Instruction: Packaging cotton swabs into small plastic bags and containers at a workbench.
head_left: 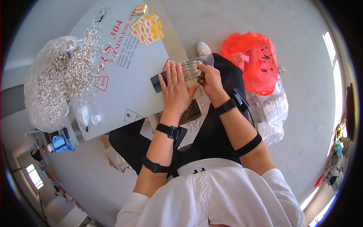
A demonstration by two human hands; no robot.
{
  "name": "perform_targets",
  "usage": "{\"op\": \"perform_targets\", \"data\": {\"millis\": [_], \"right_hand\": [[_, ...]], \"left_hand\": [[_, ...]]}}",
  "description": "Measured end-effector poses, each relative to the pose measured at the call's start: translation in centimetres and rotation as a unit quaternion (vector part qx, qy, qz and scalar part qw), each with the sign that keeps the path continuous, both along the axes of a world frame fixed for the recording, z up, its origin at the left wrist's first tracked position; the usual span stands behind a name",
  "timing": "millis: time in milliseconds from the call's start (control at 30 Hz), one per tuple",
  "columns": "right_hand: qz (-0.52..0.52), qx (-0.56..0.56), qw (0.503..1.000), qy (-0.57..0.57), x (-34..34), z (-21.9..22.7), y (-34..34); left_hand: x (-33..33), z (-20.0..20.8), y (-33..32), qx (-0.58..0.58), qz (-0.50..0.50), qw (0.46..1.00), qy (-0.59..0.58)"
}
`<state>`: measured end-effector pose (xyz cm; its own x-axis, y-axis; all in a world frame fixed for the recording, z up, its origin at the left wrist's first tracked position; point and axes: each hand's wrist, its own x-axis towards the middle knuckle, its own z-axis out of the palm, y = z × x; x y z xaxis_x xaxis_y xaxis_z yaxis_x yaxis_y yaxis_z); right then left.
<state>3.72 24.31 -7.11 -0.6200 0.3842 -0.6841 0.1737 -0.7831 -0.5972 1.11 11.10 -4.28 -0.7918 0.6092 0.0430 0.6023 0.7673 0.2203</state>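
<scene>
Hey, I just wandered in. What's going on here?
Someone seated at a table is handling a see-through pack of cotton swabs. The left hand lies flat across it, while the right hand grips the other end, thumb on top. Loose swabs spill from a clear bag at the left, small yellow packets lie at the far side, and a red bag sits off right.

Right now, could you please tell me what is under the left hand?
The left hand covers part of a plastic packet; a row of cotton swabs shows to its right. Anything else directly beneath is hidden.
</scene>
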Motion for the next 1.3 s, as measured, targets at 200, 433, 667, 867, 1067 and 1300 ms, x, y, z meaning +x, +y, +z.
{"op": "perform_targets", "data": {"millis": [200, 433, 667, 867, 1067, 1300], "right_hand": [[-0.025, 0.000, 0.999, 0.022, -0.1, -0.1, 0.0], [-0.010, 0.004, 1.000, 0.027, 1.1, -1.0, -0.5], [-0.032, -0.018, 0.999, 0.015, 1.0, -0.1, -0.2], [-0.050, -0.025, 0.998, -0.022, 0.5, 0.2, -0.3], [-0.029, 0.010, 1.000, -0.002, 0.6, -0.5, -0.2], [-0.062, 0.006, 0.998, 0.011, 0.1, 0.1, -0.4]], "left_hand": [[0.4, -0.2, 0.3, 0.032, 0.006, 0.999, 0.000], [0.5, -0.2, 1.0, 0.019, -0.030, 0.999, -0.008], [1.2, -0.2, 1.1, 0.040, -0.056, 0.998, -0.010], [1.2, 0.1, 1.8, 0.043, -0.031, 0.999, -0.002], [0.8, 0.0, 1.7, 0.043, -0.076, 0.996, -0.006], [0.6, 0.0, 1.7, 0.039, -0.078, 0.996, -0.001]]}}
